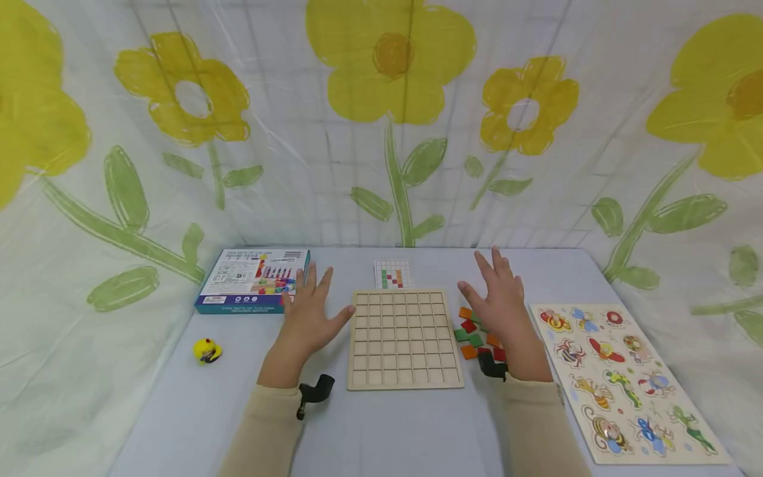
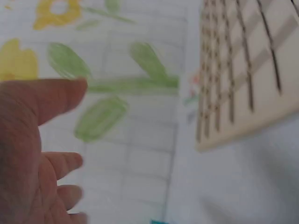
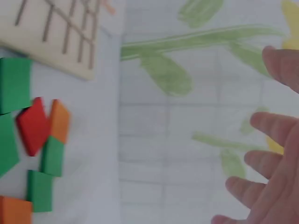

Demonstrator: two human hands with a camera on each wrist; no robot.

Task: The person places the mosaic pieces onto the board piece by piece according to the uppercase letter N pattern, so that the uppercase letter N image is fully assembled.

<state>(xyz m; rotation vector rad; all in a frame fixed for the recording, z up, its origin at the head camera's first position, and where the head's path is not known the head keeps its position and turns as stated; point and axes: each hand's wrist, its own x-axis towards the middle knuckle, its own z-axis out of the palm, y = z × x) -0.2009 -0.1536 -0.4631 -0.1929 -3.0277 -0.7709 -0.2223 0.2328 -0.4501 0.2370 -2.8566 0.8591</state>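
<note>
My left hand is spread with straight fingers left of a wooden grid board, its thumb reaching toward the board's upper left edge. On the other side, my right hand has its fingers spread too and holds nothing. Below and beside it lie loose square tiles in green, red and orange, partly hidden by the hand and wrist in the head view. All the board's square cells are bare. Behind the board lies a pattern card with coloured squares on a white grid.
A flat game box lies at the back left, overlapped by the left fingers in the head view. In front of it sits a small yellow toy. A wooden insect puzzle board lies at the right. A flower-printed curtain hangs behind the table.
</note>
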